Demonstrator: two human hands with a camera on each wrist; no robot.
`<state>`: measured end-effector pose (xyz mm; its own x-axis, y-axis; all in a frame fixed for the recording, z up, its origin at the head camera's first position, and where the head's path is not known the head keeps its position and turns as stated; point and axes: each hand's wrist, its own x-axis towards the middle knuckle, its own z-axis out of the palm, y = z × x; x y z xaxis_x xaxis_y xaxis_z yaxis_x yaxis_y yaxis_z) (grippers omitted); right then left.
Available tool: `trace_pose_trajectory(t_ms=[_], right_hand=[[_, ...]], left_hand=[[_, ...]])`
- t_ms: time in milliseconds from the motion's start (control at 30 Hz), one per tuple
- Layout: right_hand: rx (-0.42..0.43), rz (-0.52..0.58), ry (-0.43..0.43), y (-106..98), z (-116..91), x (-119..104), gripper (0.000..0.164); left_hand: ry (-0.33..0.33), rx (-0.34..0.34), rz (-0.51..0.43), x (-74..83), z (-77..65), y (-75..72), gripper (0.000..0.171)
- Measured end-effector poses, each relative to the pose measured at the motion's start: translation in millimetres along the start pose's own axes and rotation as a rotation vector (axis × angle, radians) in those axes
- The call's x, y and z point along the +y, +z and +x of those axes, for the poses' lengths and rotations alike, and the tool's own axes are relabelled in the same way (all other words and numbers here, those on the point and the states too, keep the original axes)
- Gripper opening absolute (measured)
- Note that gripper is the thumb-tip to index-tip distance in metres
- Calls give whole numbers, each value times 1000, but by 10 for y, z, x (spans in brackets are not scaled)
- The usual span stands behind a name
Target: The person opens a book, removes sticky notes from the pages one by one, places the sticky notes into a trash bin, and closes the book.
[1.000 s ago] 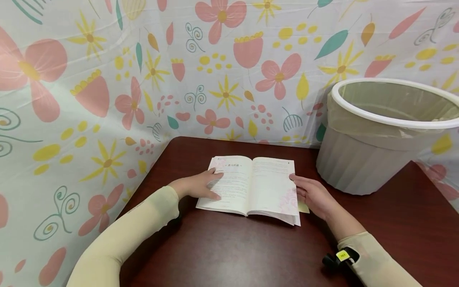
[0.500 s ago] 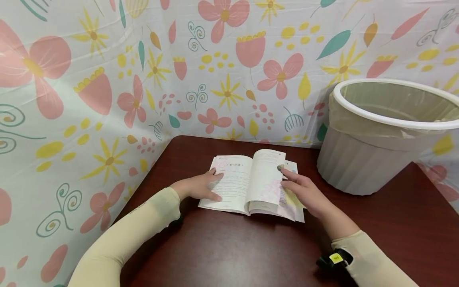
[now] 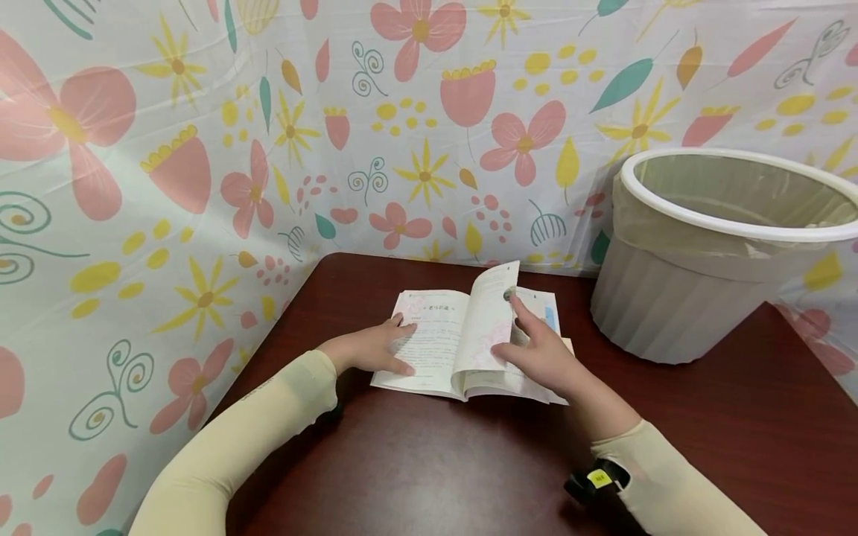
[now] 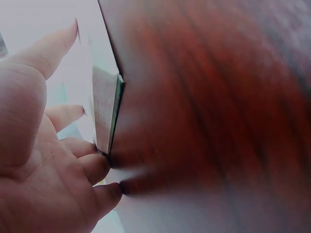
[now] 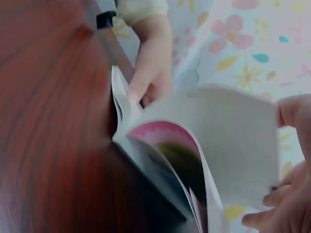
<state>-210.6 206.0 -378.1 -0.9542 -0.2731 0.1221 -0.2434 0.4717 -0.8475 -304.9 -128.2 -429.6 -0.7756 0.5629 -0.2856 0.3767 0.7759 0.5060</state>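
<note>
An open book (image 3: 432, 339) with printed pages and pink floral corners lies on the dark wooden table. My left hand (image 3: 372, 347) rests on its left page with the fingers spread; in the left wrist view, the thumb (image 4: 58, 46) lies on the page and some fingertips are at the book's edge. A raised page (image 3: 485, 324) curves up from the book's right half. My right hand (image 3: 546, 357) holds that page at its outer edge, thumb on one side and fingers on the other. Pages beneath it are partly hidden by this hand.
A grey bin (image 3: 660, 298) with a white rim and a plastic liner stands at the table's right back. A floral curtain (image 3: 429, 134) hangs behind and to the left. Bare table surface (image 3: 402, 461) lies in front of the book.
My right hand has moved left, bringing the page from nearly flat to raised and curved over the book's right half. My left hand has stayed on the left page.
</note>
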Motion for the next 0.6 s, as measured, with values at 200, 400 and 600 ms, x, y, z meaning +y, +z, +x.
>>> trace_pose_trajectory(t_ms=[200, 400, 600], right_hand=[[72, 129, -9, 158, -53, -98, 105], [100, 110, -36, 308, -95, -141, 97], [94, -153, -37, 524, 4, -85, 84]], left_hand=[[6, -1, -14, -8, 0, 7, 109], [7, 4, -34, -14, -19, -6, 110], [202, 32, -78, -39, -15, 5, 98]])
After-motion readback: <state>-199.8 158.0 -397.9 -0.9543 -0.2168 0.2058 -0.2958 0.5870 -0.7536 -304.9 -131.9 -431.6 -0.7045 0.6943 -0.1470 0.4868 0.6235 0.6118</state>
